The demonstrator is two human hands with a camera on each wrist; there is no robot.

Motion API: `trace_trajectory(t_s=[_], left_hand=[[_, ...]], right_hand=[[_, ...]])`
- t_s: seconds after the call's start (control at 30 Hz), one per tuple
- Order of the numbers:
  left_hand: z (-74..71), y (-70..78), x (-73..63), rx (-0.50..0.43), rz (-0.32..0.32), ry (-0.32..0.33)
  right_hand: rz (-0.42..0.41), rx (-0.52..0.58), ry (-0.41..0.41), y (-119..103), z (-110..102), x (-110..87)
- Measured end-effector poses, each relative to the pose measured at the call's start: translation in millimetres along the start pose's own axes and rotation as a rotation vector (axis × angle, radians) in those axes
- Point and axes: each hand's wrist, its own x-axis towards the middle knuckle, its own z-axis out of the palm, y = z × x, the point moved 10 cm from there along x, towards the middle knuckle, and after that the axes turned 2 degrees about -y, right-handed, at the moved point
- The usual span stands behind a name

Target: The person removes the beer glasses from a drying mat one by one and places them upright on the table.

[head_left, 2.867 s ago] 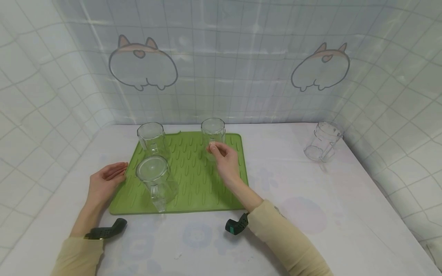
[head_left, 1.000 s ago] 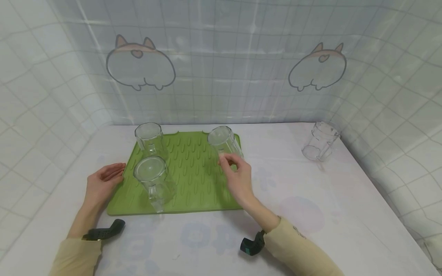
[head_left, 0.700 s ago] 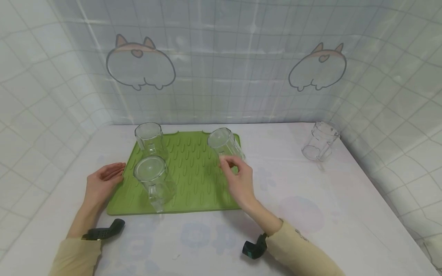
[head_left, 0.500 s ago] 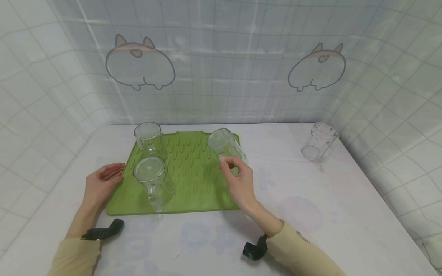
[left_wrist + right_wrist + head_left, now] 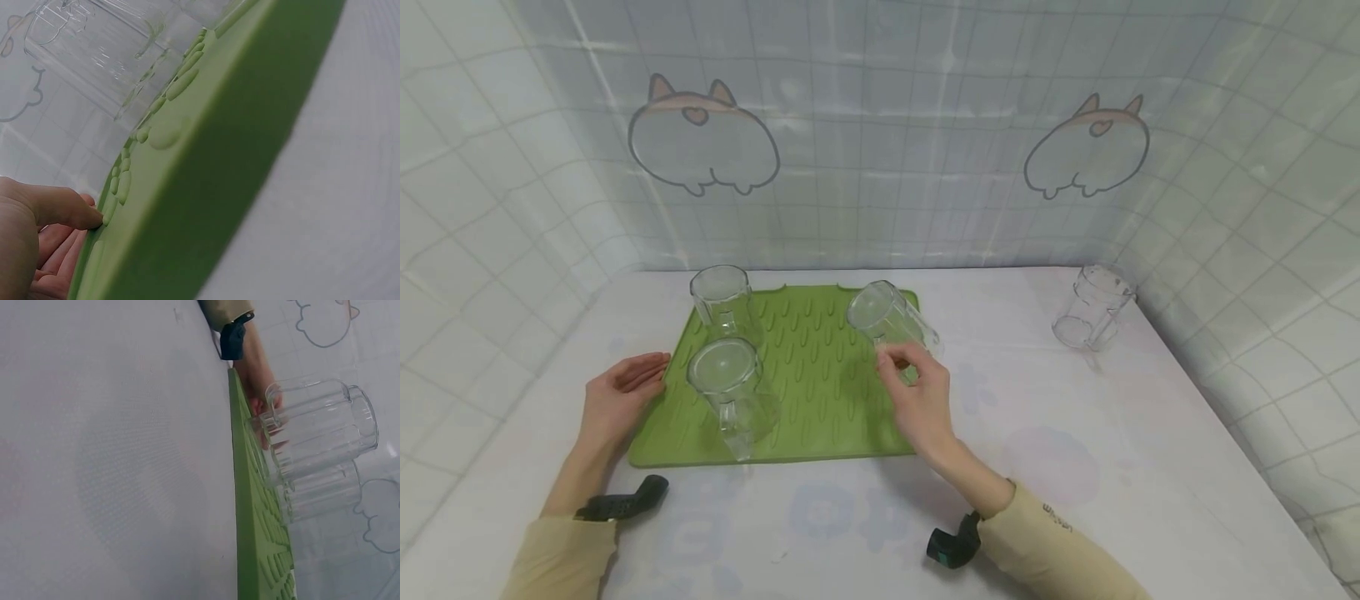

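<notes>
Nearest: two black wrist cameras [image 5: 625, 504]. The left hand [image 5: 619, 396] sets its thumb [image 5: 62, 206] on the edge of one green mat [image 5: 812, 400], grip indeterminate. Of four glass mugs [image 5: 724, 367], the front mug [image 5: 733, 387] stands between the hands; the right hand [image 5: 921, 400], forearm [image 5: 977, 482] slanting inward, pinches the tilted mug [image 5: 883, 312] at the mat's right; the rear mug [image 5: 721, 287] and off-mat mug [image 5: 1092, 308] stand beyond, before two animal drawings [image 5: 703, 137].

A green, rectangular, rubbery-looking mat [image 5: 831, 417] is showing an oval-bump pattern; white wall sheeting [image 5: 887, 204] is bearing a grey grid.
</notes>
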Motion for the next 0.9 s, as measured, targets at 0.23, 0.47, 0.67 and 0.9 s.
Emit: trace_trajectory(t_s=[0.23,0.47,0.67,0.9], left_hand=[[-1.1,2.5,-0.9,-0.102,0.013,0.017],[-0.6,1.8,-1.3,-0.026,-0.024,0.025],[-0.8,-1.5,-0.3,-0.027,-0.058,0.051],[-8.3,7.2,2.3,-0.249,-0.008,0.121]], right_hand=[[-0.029,-0.027,0.007,-4.4,-0.5,-1.4],[-0.038,-0.027,0.007,-4.8,-0.2,-2.4],[-0.031,-0.030,0.010,-7.0,-0.7,-2.6],[-0.062,-0.014,0.027,-9.4,0.6,-3.4]])
